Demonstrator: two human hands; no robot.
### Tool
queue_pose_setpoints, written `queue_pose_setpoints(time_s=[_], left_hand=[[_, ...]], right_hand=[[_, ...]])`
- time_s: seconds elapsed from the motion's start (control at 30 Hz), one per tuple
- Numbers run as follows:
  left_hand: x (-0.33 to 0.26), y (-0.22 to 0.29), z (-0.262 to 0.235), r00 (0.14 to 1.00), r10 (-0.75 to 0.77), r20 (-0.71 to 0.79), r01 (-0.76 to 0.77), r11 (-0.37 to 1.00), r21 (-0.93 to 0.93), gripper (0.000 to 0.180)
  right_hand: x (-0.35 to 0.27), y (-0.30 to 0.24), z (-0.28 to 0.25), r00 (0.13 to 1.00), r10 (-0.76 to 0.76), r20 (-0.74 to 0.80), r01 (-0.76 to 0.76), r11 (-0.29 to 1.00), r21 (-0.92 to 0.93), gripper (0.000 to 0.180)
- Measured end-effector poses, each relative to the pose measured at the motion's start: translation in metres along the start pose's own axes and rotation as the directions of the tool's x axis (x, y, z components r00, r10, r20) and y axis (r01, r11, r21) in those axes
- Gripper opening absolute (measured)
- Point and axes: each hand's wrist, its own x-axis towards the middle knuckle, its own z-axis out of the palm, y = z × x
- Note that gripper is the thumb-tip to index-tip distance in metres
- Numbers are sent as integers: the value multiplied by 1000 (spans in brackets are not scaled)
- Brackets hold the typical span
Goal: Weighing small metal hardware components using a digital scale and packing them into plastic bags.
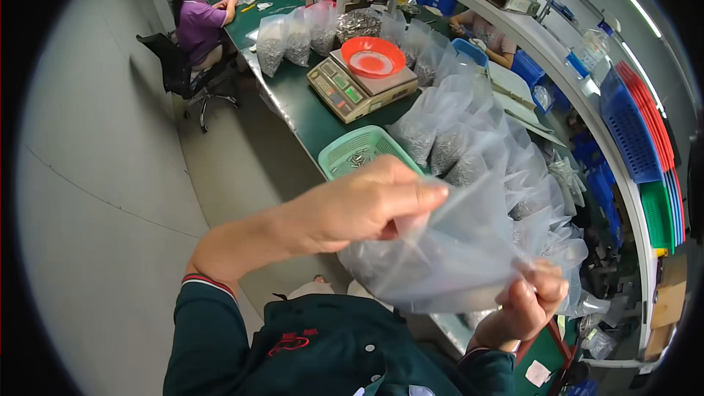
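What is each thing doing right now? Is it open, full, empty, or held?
Clear plastic bag: held up by both hands, small metal parts inside.
Left hand: fingers pinching the bag.
Right hand: fingers pinching the bag's corner.
Orange bowl: on the scale, looks empty.
Green basket: few small parts inside.
Bags on bench: filled, upright.

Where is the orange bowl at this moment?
In the head view, the orange bowl sits on the weighing scale at the upper middle, on the green table, beyond the green basket.
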Motion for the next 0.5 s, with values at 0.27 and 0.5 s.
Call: queue_pose_setpoints(time_s=[0.27, 0.5], left_hand=[[3, 35, -137, 960, 130, -249, -99, 986, 131, 40], [76, 51, -243, 964, 20, -264, 9, 994, 107, 40]], right_hand=[[119, 41, 104, 986, 167, 7, -167, 983, 77, 22], [212, 118, 155, 978, 206, 12, -206, 967, 150, 29]])
